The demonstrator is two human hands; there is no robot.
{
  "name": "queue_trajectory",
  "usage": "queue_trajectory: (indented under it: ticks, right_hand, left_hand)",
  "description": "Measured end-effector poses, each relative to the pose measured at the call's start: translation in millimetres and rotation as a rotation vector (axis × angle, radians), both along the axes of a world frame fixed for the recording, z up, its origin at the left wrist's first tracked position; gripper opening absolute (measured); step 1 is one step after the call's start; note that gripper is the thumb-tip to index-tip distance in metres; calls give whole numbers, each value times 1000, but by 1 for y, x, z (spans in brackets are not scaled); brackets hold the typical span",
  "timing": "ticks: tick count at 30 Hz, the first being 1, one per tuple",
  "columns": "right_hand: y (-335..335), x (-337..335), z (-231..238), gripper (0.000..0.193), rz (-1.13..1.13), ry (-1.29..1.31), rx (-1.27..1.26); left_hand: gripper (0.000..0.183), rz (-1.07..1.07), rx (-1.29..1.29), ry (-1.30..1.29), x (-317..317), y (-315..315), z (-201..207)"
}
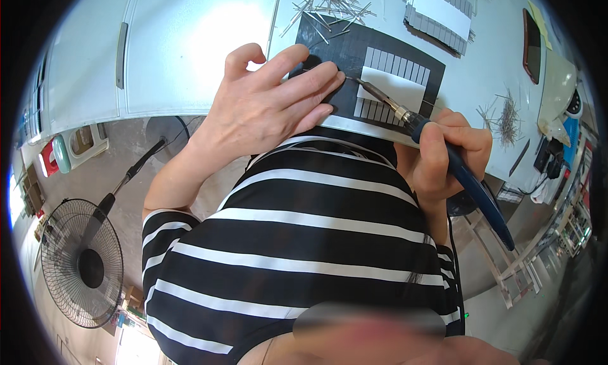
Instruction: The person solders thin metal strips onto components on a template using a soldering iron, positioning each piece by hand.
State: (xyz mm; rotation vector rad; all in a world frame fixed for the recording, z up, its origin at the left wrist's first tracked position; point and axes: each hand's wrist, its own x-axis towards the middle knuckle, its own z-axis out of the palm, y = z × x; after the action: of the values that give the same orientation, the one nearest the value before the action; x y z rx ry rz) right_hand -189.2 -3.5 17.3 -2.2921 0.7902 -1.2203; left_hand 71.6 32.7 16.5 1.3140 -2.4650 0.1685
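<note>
A black fan [90, 268] stands at far left. The left hand [269, 105] rests over a dark board [351, 45], fingers bent, tips close together beside the tip of a soldering iron [461, 174]; I cannot tell whether they pinch anything. Thin metal rods [330, 4] lie heaped at the board's upper left corner. On its right half is a white card with grey strips [405, 86], below the iron's metal shaft. The right hand [459, 140] grips the iron's dark blue handle. Farther right, fine wires [508, 121] lie scattered on the pale worktop [484, 70]
</note>
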Motion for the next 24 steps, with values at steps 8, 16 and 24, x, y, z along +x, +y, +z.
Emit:
queue_trajectory:
  ticks: [8, 16, 24]
  right_hand:
    - [1, -1, -1, 41, -2, -19, -1]
    - [2, -2, -3, 43, -1, -41, 0]
    - [2, -3, -2, 42, 2, -41, 1]
  left_hand:
    - [35, 2, -1, -26, 2, 1, 2]
    - [33, 38, 36, 10, 4, 4, 2]
    - [35, 33, 73, 33, 4, 4, 2]
